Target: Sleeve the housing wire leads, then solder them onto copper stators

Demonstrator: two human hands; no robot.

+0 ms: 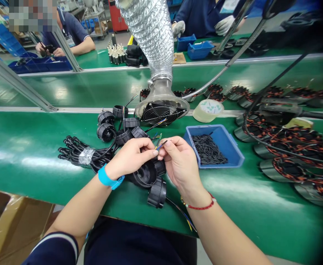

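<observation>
My left hand (139, 152) pinches thin coloured wires (157, 146), yellow, blue and green, near their ends. Close against it, my right hand (179, 158) holds a short black sleeve (164, 142) between thumb and forefinger, at the tip of a wire. Below and behind both hands lie several black round plastic caps (157, 193) with cables attached. To the left is a bundle of black cables (80, 152) tied with clear wrap. Right of my right hand stands a blue bin (215, 165) holding many small black sleeves (207, 147).
A fume extractor hood (162, 95) on a silver duct hangs ahead of my hands. A tape roll (207, 110) sits behind the bin. Motor stators (277, 171) crowd the right side. Two co-workers (202, 16) sit across the green bench (25, 147). Cardboard boxes (20, 224) stand lower left.
</observation>
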